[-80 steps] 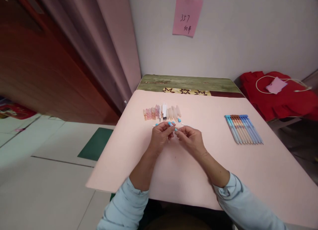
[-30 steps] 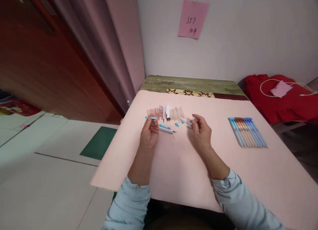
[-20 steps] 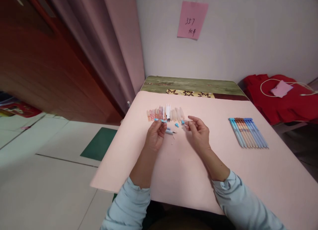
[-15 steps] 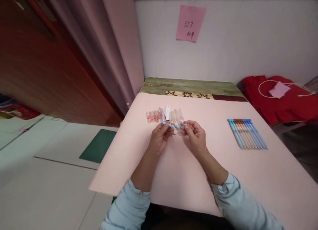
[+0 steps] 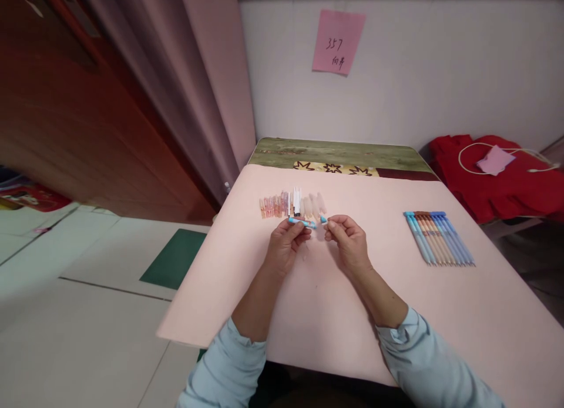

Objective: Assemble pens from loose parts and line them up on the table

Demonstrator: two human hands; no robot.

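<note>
Both hands have closed in mid-frame: your left hand (image 5: 285,247) pinches the light, slippery blue plastic pen barrel (image 5: 302,222); your right hand (image 5: 349,242) pinches something tiny, unclear. Grip the barrel mid-length, gently.

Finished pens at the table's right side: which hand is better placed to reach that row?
Probably the right hand: it is nearer the pen row, with bare mat between. The left hand holds a blue pen barrel.

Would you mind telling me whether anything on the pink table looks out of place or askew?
Nothing stands out. The finished pens lie in a tidy row at the right, the pen parts are lined up beyond the hands, and nothing looks spilled or broken.
</note>
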